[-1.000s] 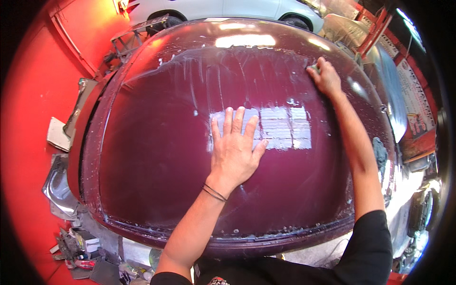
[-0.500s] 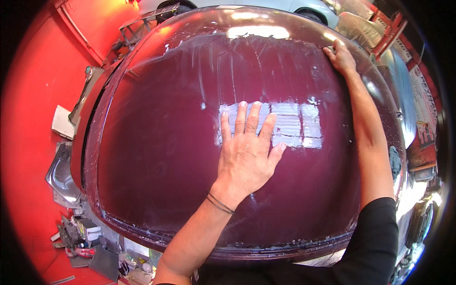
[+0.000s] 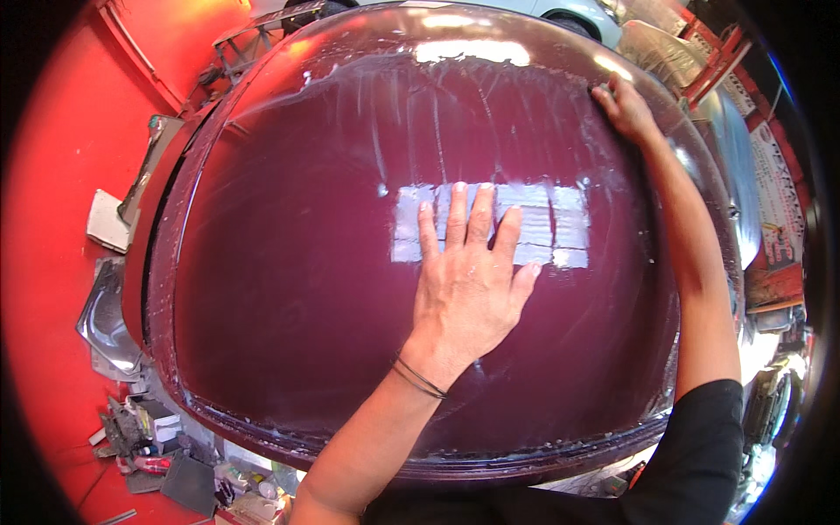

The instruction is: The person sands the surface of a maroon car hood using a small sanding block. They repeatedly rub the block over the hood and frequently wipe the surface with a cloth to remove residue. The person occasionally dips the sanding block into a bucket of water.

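Observation:
A glossy dark maroon car panel (image 3: 289,280) fills most of the view, with whitish wet streaks over its upper part and a bright rectangular reflection in the middle. My left hand (image 3: 465,280) rests flat on it at the centre, fingers spread over that reflection, thin dark bands round the wrist. Up at the panel's far right, near the streaks' edge, my right hand (image 3: 623,109) is closed round a small pad pressed to the surface; the pad is mostly hidden by my fingers.
Beyond the far edge stands a white car (image 3: 516,7), with a metal stand (image 3: 254,31) to its left. A red wall (image 3: 79,149) runs along the left, with piled parts and boxes (image 3: 157,429) at lower left. A sign board (image 3: 774,192) and clutter line the right side.
My right hand has moved a little further right and up along the panel. My left hand has slid slightly to the right, still spread flat. The whole view has shifted slightly.

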